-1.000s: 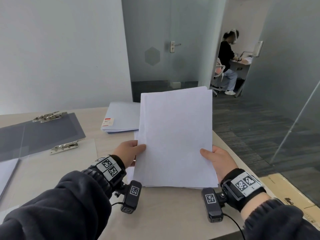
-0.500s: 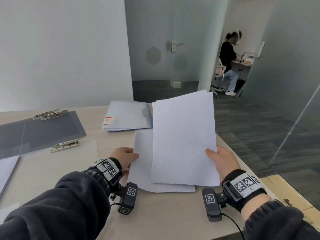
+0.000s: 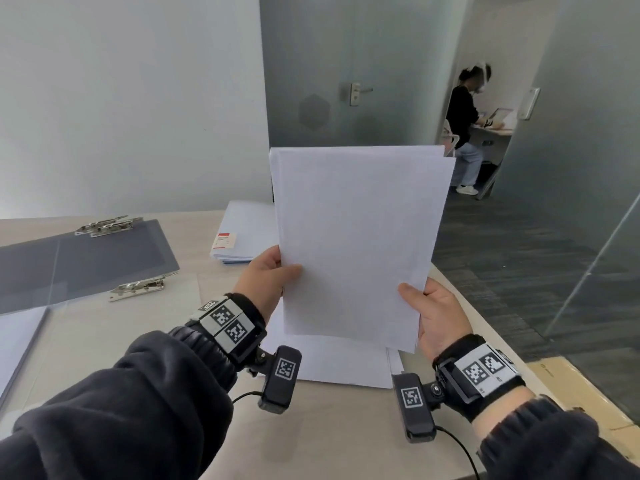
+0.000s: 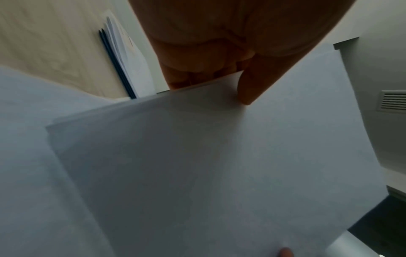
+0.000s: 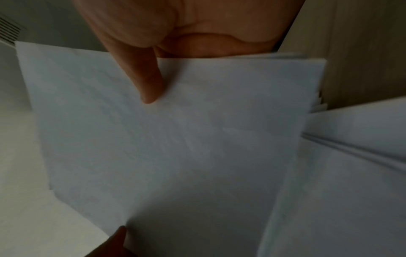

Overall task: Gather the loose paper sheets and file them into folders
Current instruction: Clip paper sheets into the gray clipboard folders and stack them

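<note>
A stack of white paper sheets stands nearly upright above the table, held by both hands. My left hand pinches its left edge, thumb on the front. My right hand grips the lower right edge, thumb on the front too. The wrist views show each thumb pressed on the paper sheets. More white sheets lie flat on the table beneath the held stack. A pale blue folder with a red-and-white label lies behind, partly hidden by the stack.
Grey clipboards with metal clips lie at the left on the beige table. The table's right edge drops to a dark floor beside a glass wall. A person sits at a desk in the far room.
The left hand, which rested on the table sheets half a second ago, now pinches the stack's left edge. The stack has risen and stands more upright.
</note>
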{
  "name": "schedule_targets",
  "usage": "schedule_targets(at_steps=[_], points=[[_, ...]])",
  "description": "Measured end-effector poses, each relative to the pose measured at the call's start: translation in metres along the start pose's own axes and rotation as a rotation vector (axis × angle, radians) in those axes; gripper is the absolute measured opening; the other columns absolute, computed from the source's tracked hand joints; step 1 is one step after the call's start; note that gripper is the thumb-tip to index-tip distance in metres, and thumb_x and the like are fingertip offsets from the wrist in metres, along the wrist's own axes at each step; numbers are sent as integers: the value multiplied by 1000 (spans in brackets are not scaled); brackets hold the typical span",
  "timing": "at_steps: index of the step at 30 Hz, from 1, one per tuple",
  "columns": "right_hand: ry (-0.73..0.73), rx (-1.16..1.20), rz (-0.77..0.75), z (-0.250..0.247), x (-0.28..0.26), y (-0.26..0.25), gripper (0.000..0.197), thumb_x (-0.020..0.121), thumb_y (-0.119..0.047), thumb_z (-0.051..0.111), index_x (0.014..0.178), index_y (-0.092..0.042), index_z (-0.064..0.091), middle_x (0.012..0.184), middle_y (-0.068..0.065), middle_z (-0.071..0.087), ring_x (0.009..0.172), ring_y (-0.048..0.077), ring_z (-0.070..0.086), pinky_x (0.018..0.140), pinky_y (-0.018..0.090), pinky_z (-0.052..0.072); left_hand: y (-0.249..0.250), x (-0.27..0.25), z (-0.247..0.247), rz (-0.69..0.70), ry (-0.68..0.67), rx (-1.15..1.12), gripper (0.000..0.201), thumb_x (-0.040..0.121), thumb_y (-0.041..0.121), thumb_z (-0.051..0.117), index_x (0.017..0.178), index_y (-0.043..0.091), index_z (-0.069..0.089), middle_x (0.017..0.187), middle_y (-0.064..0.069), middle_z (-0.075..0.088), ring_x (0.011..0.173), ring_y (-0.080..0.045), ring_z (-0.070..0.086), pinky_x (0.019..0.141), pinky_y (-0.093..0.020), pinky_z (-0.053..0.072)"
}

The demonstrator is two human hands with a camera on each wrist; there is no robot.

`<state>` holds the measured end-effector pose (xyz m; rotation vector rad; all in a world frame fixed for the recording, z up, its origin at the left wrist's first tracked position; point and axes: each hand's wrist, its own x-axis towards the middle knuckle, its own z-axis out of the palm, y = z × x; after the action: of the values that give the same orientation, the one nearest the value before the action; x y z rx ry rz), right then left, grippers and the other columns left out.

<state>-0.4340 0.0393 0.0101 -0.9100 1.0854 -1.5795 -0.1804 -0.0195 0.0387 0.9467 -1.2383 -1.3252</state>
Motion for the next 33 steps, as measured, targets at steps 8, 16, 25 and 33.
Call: schedule_targets(at_steps=[8, 16, 25, 33], points=[[-107, 7, -4, -6, -4, 3, 54, 46, -38, 97, 89, -11, 80, 100, 13, 77, 88, 28, 75, 69, 33, 60, -19, -11, 8, -70, -49, -46, 40, 79, 11, 64, 117, 2, 67, 113, -18, 72, 97, -29, 69, 89, -43, 55], [-128, 23, -72, 2, -4, -11, 34, 57, -32, 90, 87, -19, 82, 103, 12, 77, 94, 28, 75, 76, 36, 60, -8, -12, 12, 39, -73, -91, 34, 85, 5, 64, 119, 8, 66, 112, -11, 73, 97, -24, 70, 81, -34, 55], [-61, -88, -49, 1, -7, -4, 18, 83, -8, 76, 83, -24, 83, 101, 9, 78, 95, 26, 74, 95, 48, 54, -10, -15, 14, 56, -76, -1, 27, 88, -3, 62, 113, 4, 67, 101, -7, 76, 89, -20, 72, 77, -30, 55], [-60, -39, -52, 17, 0, -17, 13, 84, -6, 74, 89, -15, 81, 104, 14, 77, 98, 33, 73, 89, 46, 56, 14, -11, 6, 124, -54, 20, 34, 86, -3, 65, 118, 5, 64, 109, -9, 74, 95, -22, 72, 78, -29, 57]])
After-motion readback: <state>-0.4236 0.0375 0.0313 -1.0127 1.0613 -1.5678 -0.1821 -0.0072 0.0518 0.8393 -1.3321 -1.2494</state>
